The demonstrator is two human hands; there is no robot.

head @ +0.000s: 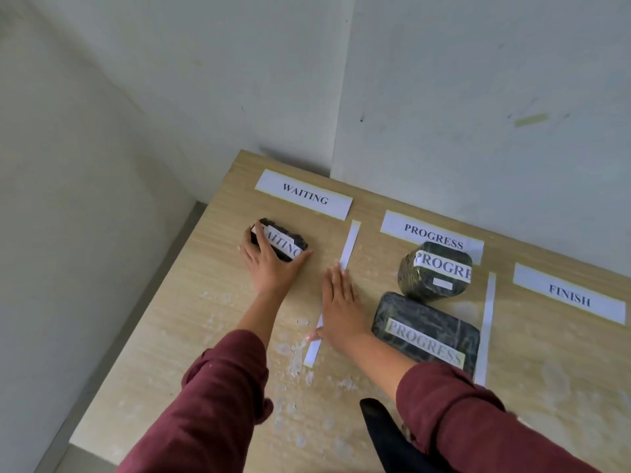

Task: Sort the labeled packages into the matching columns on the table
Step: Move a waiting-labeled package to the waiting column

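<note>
Under the WAITING sign (303, 193), the left hand (271, 264) curls its fingers round the WAITING package (280, 240), long axis running diagonally away rightward. Nearby, the right hand (341, 303) lies flat, fingers straight, on the paper divider strip (350, 245), holding nothing.

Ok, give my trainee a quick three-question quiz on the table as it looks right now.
1. True or false: a package lies under the FINISH sign.
2. Which hand grips the WAITING package? A) left hand B) right hand C) neither
3. Fill in: the number of packages in the PROGRESS column, below the PROGRESS sign, is ____.

Key
1. False: no package shows in that column.
2. A: the left hand's fingers curl round it, while the right hand lies flat on the paper divider.
3. Two: the rear package and the front package.
</note>
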